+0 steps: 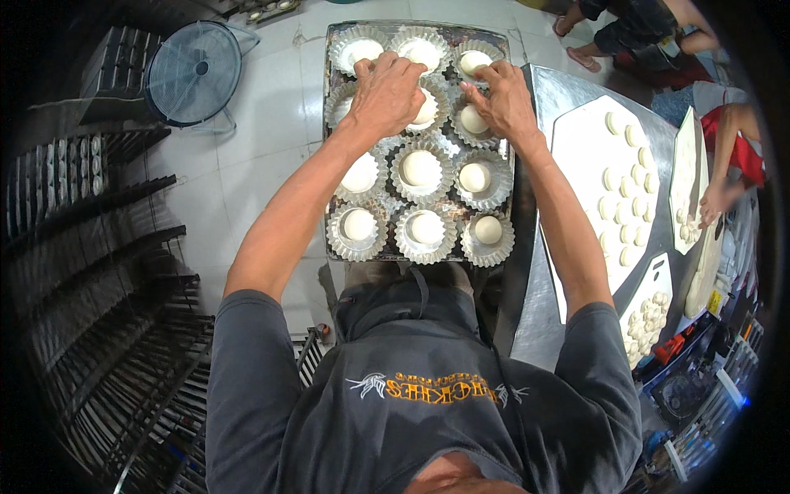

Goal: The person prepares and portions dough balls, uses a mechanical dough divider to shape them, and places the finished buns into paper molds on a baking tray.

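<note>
A dark metal tray (502, 41) in front of me carries several fluted metal tins (448, 177), each with pale dough inside. My left hand (387, 92) reaches over the far part of the tray, its bent fingers apart at the rims of the far left and far middle tins. To its right, my right hand (504, 100) is over the right column, thumb and fingers apart between the far right tin and the one nearer me. Dough balls in the nearest row are round, such as the middle dough ball (426, 227); the far middle dough (421, 54) looks wider and flatter.
A steel table (535, 317) at right bears a white board (576, 140) with dough rounds and a smaller board (658, 276) with dough pieces. A co-worker's hand (716, 202) is beyond. A round fan (193, 74) and dark racks (99, 222) stand left.
</note>
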Action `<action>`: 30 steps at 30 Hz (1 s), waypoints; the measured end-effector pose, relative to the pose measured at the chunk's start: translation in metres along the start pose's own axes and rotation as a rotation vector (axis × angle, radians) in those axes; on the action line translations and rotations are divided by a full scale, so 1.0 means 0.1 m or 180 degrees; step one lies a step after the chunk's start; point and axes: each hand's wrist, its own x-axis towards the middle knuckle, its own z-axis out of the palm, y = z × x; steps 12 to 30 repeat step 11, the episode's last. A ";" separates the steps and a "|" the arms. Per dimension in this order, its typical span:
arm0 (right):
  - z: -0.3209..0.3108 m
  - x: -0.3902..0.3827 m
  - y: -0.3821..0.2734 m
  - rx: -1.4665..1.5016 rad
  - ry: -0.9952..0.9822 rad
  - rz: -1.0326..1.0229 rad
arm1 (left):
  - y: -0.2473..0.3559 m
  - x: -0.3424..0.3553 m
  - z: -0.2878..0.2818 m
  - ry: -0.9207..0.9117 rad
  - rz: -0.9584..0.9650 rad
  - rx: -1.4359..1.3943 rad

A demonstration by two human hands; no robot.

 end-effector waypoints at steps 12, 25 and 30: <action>-0.57 -1.04 -0.26 0.1024 -0.0005 0.1503 | -0.45 -1.48 -0.42 0.0879 -0.1998 -0.1438; -0.57 -1.04 -0.26 0.1024 -0.0005 0.1503 | -0.45 -1.48 -0.42 0.0879 -0.1998 -0.1438; -0.57 -1.04 -0.26 0.1024 -0.0005 0.1503 | -0.45 -1.48 -0.42 0.0879 -0.1998 -0.1438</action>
